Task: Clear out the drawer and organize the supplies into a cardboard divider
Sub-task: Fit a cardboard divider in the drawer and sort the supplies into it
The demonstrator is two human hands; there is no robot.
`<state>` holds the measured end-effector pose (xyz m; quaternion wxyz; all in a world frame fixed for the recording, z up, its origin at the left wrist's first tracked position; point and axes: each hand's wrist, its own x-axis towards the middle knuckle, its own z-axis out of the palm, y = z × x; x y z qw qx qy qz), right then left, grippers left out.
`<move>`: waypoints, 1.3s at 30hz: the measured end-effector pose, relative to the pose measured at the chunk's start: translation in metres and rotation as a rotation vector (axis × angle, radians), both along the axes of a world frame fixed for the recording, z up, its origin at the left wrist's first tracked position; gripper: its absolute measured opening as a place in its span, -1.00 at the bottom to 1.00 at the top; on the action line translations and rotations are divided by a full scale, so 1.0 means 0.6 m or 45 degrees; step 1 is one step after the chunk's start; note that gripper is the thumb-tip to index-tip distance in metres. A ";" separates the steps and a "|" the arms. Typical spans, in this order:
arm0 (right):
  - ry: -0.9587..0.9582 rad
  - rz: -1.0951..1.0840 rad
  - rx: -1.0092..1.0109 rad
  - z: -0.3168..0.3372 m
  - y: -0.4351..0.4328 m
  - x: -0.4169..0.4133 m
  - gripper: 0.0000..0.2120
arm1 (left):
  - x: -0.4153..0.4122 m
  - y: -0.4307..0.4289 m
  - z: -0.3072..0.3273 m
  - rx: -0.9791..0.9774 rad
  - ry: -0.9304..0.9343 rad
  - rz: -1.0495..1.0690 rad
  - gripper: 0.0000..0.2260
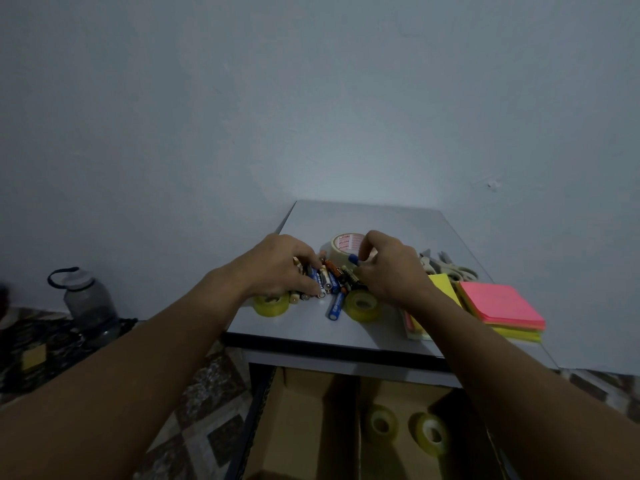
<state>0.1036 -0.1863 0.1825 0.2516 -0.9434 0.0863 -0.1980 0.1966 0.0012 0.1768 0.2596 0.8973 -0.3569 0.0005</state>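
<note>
A heap of batteries [329,278] lies on the small white table [381,216]. My left hand [280,265] curls over the left side of the heap, its fingers around several batteries. My right hand [384,268] pinches a blue battery [354,259] at the heap's right side. One blue battery [336,305] lies apart toward the front edge. Two yellowish clear tape rolls [270,304] [362,305] flank it. Below the table, the open drawer holds a cardboard divider [346,424] with two tape rolls [382,422] [431,434] in one compartment.
A wide masking tape roll [343,243] stands behind the heap. Scissors [446,266] lie at the right rear. Stacks of yellow and pink sticky notes [502,306] sit at the table's right front. A grey water bottle [86,299] stands on the floor at left.
</note>
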 end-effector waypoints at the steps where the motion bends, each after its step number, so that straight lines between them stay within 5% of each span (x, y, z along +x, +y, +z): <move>1: -0.006 0.008 -0.009 0.001 0.003 0.000 -0.98 | 0.001 0.001 0.000 0.005 -0.004 -0.001 -0.64; 10: 0.023 0.007 0.098 0.003 0.011 0.001 -0.79 | 0.009 0.004 0.004 0.110 0.002 -0.036 -0.60; 39: -0.032 0.041 0.089 0.023 0.003 -0.059 -0.81 | -0.069 0.046 0.029 -0.187 -0.055 -0.001 -0.68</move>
